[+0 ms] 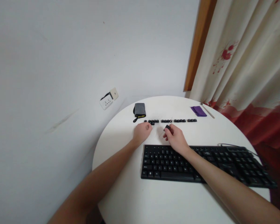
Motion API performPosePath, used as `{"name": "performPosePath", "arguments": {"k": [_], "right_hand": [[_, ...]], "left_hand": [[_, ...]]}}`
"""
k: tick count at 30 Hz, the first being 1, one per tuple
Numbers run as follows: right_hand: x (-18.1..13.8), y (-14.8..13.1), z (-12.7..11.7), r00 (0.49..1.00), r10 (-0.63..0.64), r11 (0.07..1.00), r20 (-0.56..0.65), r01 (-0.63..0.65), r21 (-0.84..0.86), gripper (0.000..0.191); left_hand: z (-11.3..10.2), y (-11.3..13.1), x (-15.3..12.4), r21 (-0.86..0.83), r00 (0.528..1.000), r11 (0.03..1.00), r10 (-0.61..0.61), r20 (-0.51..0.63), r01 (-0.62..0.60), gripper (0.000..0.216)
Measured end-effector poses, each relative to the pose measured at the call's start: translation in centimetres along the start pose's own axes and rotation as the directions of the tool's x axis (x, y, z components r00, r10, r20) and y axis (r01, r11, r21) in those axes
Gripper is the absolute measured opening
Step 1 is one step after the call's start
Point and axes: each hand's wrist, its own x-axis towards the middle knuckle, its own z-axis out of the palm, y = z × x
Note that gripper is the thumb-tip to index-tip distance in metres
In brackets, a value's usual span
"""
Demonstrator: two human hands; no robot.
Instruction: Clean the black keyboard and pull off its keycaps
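Observation:
A black keyboard [207,165] lies on the round white table [158,199]. Behind it runs a row of loose black keycaps [170,120]. My left hand [142,133] rests curled on the table, its fingertips touching a keycap [152,123] at the row's left end. Just behind the keyboard's top edge, my right hand [176,138] pinches a small black keycap [167,127] between thumb and fingers, together with what looks like a thin clear tool that I cannot make out.
A grey pouch [139,110] with a black and yellow cord lies at the back of the table. A purple cloth [198,111] and a thin stick [207,111] lie at the back right. The keyboard's cable [235,145] trails right. Wall sockets [108,98] and a curtain [242,62] stand behind.

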Motion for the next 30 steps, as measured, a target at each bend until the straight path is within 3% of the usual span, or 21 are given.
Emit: {"name": "performPosePath", "arguments": {"k": [4,6,9,13,30], "right_hand": [[-0.1,0.0,0.0,1.0,0.0,1.0,0.009,0.0,-0.007,0.02],[-0.1,-0.1,0.0,1.0,-0.001,1.0,0.008,0.001,-0.012,0.02],[0.0,0.0,0.0,1.0,0.001,1.0,0.007,-0.001,-0.015,0.02],[0.0,0.0,0.0,1.0,0.004,1.0,0.004,-0.004,-0.02,0.019],[-0.1,-0.1,0.2,1.0,-0.018,1.0,0.011,0.018,-0.019,0.019]], "left_hand": [[-0.4,-0.5,0.8,-0.003,0.972,1.0,0.015,-0.233,-0.016,0.021],[-0.5,-0.5,0.9,0.033,0.959,0.999,-0.02,-0.284,0.03,0.028],[-0.3,0.1,0.8,0.094,0.962,0.991,-0.065,-0.264,0.093,0.049],[0.2,0.9,0.6,0.162,0.977,0.983,-0.046,-0.21,0.082,0.069],[1.4,1.0,1.0,0.251,0.986,0.967,-0.007,-0.164,0.048,0.073]]}}
